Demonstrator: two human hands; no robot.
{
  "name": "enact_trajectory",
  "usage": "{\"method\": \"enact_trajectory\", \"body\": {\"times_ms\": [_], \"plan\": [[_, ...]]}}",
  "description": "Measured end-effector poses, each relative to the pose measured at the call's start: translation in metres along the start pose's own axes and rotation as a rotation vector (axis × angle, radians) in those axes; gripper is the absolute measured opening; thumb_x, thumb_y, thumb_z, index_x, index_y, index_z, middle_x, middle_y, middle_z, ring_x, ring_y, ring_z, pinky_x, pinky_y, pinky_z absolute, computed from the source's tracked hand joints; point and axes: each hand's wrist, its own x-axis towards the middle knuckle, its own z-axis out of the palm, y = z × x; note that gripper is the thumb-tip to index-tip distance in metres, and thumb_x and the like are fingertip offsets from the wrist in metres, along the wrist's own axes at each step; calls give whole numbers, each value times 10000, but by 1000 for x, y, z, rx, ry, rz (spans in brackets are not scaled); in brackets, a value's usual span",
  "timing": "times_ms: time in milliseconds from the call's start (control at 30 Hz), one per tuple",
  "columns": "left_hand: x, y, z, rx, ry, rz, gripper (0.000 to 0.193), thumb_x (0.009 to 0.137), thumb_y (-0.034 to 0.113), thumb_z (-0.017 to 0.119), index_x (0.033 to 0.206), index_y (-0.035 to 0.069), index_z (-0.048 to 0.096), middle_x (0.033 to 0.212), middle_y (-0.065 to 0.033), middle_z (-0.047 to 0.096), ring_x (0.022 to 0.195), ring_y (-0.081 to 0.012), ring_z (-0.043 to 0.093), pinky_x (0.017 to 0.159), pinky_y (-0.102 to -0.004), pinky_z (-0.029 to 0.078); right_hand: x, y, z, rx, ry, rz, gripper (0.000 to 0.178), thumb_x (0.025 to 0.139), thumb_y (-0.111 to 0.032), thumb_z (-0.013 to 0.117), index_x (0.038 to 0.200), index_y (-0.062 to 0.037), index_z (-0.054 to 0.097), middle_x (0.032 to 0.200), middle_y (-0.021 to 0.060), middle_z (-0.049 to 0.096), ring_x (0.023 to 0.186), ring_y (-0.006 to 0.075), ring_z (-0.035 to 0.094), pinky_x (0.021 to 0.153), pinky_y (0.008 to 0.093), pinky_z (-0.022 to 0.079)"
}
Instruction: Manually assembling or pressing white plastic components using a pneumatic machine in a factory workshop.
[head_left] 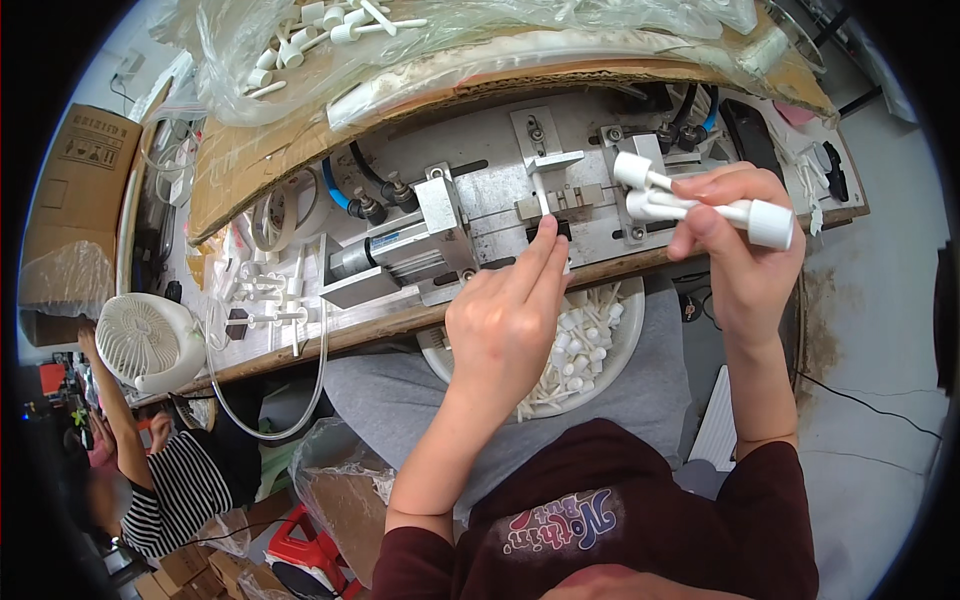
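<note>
Left hand (505,325): index and middle fingers extended close together, tips at near end of white plastic stem (542,195) lying across metal fixture block (572,201); thumb hidden, cannot tell whether pinching. Right hand (745,225): thumb and fingers pinching bunch of white capped rods (770,224), raised right of fixture block. White bowl (638,318) of similar parts on person's lap, below workbench edge. Pneumatic cylinder (385,248) left of fixture block.

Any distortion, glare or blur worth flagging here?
Head view: black corners, with fisheye bending toward the rim; head view: glints on the plastic film; head view: left hand, right hand and its sticks reasonably sharp, far-left background dim and soft.
</note>
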Motion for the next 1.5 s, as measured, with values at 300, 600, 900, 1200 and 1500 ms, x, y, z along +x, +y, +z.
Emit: {"method": "enact_trajectory", "body": {"times_ms": [300,600,900,1200,1500], "plan": [[1,-4,-1,-56,-39,-20,342,737,90,812,1066,30,743,1156,-76,732,661,-174,665,590,-275,504,-14,2,-6,469,-1,439,157,994,-148,632,1019,7,640,956,167,724,593,97,629,530,232,528],[-3,10,-26,-1506,-180,-565,581,805,-69,780,1354,-19,597,1259,-166,632,1084,-206,665,879,-299,611,-27,10,12,626,-31,673,158,1004,-146,612,1014,6,653,837,99,707,550,89,601,493,215,497],[-13,6,-36,-1373,-189,-479,424,772,-129,774,1181,-55,690,1184,-157,651,990,-205,699,808,-277,632,-19,13,4,621,2,640,205,1022,-185,597,1019,13,652,769,86,690,528,83,571,475,206,460],[-14,10,-15,-593,17,-300,388,741,-93,803,1112,-4,732,1176,-125,647,927,-156,699,769,-273,646,-18,14,-10,558,101,503,239,1051,-209,549,1015,11,634,779,94,687,559,56,567,481,196,457],[-7,4,10,-26,32,-40,342,744,96,823,1079,65,763,1158,-44,705,721,-166,641,638,-293,533,-25,21,-13,617,90,499,209,1037,-178,564,1047,22,622,919,160,711,568,74,584,486,208,467]]}}
